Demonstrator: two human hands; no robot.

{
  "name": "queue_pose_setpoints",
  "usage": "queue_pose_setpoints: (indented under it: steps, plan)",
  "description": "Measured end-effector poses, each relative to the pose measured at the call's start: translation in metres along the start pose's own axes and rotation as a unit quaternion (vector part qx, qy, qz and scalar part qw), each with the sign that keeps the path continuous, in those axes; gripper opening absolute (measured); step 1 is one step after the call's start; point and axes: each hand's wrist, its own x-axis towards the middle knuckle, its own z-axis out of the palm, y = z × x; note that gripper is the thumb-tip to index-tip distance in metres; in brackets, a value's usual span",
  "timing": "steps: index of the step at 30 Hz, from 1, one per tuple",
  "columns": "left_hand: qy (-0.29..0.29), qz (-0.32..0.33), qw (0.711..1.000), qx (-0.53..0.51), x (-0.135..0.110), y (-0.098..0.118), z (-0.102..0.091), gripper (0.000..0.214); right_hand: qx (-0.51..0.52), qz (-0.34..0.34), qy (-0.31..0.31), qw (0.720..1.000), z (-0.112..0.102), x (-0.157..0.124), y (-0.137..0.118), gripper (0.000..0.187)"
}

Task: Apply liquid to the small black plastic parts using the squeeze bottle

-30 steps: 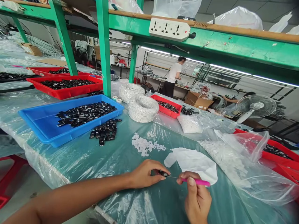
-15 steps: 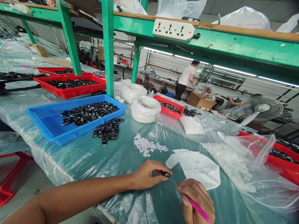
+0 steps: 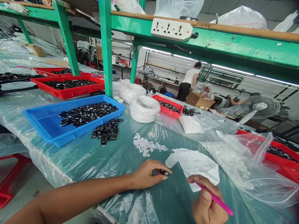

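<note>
My left hand (image 3: 146,175) pinches a small black plastic piece (image 3: 164,172) with a pale round spot between thumb and fingertips, just above the table. In my right hand (image 3: 207,200) is a pink-handled pick (image 3: 220,203), held like a pen; the hand is blurred and its thin tip hardly shows. That hand is apart from the black piece, over the near edge of a white sheet (image 3: 198,165). Beyond my hands lies a small heap of white plastic bits (image 3: 143,144). Loose black pieces (image 3: 106,133) lie beside a blue tray (image 3: 42,124) holding many more.
Red trays (image 3: 67,91) of black parts stand at the far left. Coils of white cable (image 3: 144,109) sit mid-table. Clear bags of white parts (image 3: 229,158) lie to the right. A green shelf frame (image 3: 106,49) rises ahead; a person (image 3: 188,81) stands in the background.
My right hand has drawn back to the right with the pick, whose thin tip reached the black piece before. My left hand has barely moved. The person in the background has shifted slightly.
</note>
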Motion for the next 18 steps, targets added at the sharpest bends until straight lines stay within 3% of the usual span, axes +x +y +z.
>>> queue_pose_setpoints:
  steps: [2,4,7,11,14,18]
  plan:
    - [0.005,-0.013,1.000,0.005,0.000,0.001,0.000,0.026,-0.129,0.010,-0.011,0.992,-0.005,0.008,0.010,0.020]
    - [0.008,-0.016,1.000,0.006,0.000,0.002,-0.001,0.026,-0.273,0.036,-0.040,0.960,-0.009,0.017,0.023,0.023]
    - [0.003,-0.019,1.000,0.002,0.000,0.004,-0.001,0.025,-0.395,0.053,-0.144,0.906,-0.013,0.020,0.050,0.029]
    - [-0.004,-0.027,1.000,-0.001,0.000,0.006,-0.001,0.025,-0.465,0.042,-0.253,0.848,-0.015,0.004,0.078,0.038]
    - [-0.001,-0.029,1.000,-0.009,0.001,0.004,-0.001,0.025,-0.476,0.039,-0.261,0.839,-0.015,-0.003,0.080,0.049]
    - [0.053,-0.050,0.996,-0.055,0.005,-0.005,-0.004,0.027,-0.478,0.035,-0.255,0.840,-0.012,0.004,0.067,0.042]
